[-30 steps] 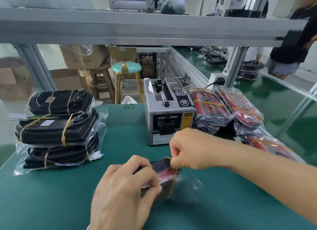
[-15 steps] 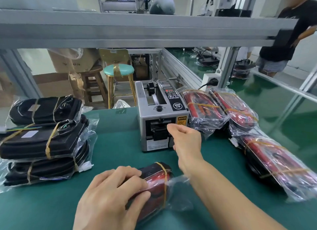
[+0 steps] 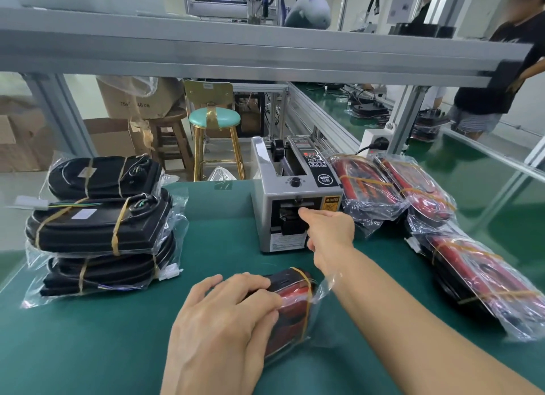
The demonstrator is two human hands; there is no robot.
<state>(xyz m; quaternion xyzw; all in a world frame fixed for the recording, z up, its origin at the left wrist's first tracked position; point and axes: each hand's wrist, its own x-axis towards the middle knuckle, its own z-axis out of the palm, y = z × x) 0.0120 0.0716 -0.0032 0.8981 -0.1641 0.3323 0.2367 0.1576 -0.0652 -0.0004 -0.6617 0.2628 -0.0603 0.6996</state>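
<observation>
Bagged red-and-black part [image 3: 295, 303], bound by a tan band, lying on the green bench mat [image 3: 118, 341] near the front edge, in a clear plastic bag whose loose open end trails to the right; left hand [image 3: 224, 321] laid over its near-left portion, fingers spread and almost straight across the top, pressing it to the mat; only the part's far-right end shows beyond the fingertips.

Right hand [image 3: 330, 232] stretched forward past the part's far end, forearm crossing just right of the bag; forefinger extended to the outlet slot of the tape dispenser [image 3: 283, 194]; remaining fingers hidden behind the back of the hand, so whether it pinches tape cannot be told.

Tape dispenser: grey, upright on the mat, directly beyond the part and apart from it.

Stack of black bagged parts [image 3: 97, 226]: left of the dispenser, well apart from the left hand.

Red bagged parts [image 3: 368, 185]: several, just right of the dispenser, more nearer along the right edge.

Stool [image 3: 213, 119], teal seat, behind the bench; second person [image 3: 501, 79] at far right.
</observation>
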